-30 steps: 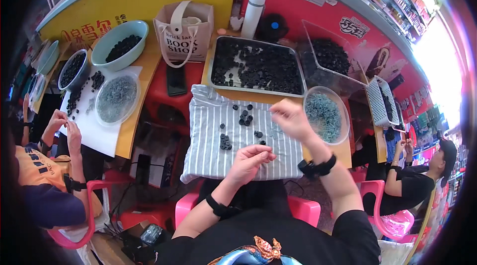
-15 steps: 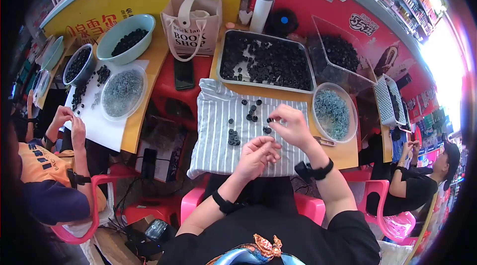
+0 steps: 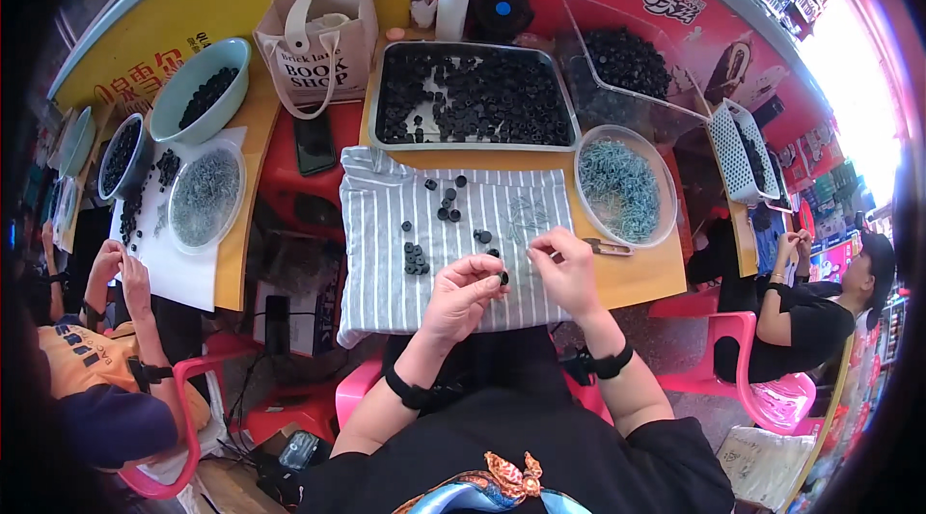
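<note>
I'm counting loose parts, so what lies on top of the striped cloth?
On the striped cloth lie scattered small black rings, some stacked, and a faint pile of thin metal springs. The left hand and right hand cover part of the cloth's near edge.

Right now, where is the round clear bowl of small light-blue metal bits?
In the head view the clear bowl sits on the yellow table to the person's right, just beyond the right hand, beside the striped cloth and the tray of black pieces.

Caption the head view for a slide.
Left hand pinches a small black ring beside the right hand over a striped cloth scattered with more rings.
</note>
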A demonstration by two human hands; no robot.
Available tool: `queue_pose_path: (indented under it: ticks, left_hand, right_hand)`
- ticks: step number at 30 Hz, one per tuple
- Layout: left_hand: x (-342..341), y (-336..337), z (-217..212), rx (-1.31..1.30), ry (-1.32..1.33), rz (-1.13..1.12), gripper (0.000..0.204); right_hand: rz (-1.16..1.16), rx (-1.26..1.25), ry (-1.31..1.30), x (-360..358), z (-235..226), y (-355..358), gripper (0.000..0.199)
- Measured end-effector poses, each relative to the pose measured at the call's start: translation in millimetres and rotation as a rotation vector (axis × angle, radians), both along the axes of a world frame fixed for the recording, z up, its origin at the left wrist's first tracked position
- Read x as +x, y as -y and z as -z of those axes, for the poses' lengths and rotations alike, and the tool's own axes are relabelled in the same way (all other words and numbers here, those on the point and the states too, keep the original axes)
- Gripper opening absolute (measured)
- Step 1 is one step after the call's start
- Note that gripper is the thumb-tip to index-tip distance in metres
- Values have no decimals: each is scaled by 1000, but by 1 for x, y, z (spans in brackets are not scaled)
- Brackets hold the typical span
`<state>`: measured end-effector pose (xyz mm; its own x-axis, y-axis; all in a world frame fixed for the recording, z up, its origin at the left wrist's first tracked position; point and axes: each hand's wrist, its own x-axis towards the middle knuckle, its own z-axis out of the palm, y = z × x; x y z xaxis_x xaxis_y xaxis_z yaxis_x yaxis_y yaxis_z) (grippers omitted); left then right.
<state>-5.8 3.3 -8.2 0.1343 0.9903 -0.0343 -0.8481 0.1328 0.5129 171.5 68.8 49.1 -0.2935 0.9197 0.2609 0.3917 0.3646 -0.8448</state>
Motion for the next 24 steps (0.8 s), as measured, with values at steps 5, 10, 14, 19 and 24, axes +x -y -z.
queue_pose_path:
  ticks: [5,10,14,19,24]
  left_hand:
    - [0,0,-8,173,-29,105,17]
    - [-2,3,-7,192,-30,194,18]
    - [-5,3,-6,221,-57,217,18]
    - [-2,2,-10,243,-71,206,16]
    - [-3,4,-7,217,-59,204,17]
  right_hand:
    - [42,108,331,-5,15,-23,6]
    - [40,181,460,-12,18,-24,4]
    - [46,191,374,-11,17,-23,4]
    - [73,198,267,-14,11,-21,7]
    - [-111,53,19,-46,3,-22,7]
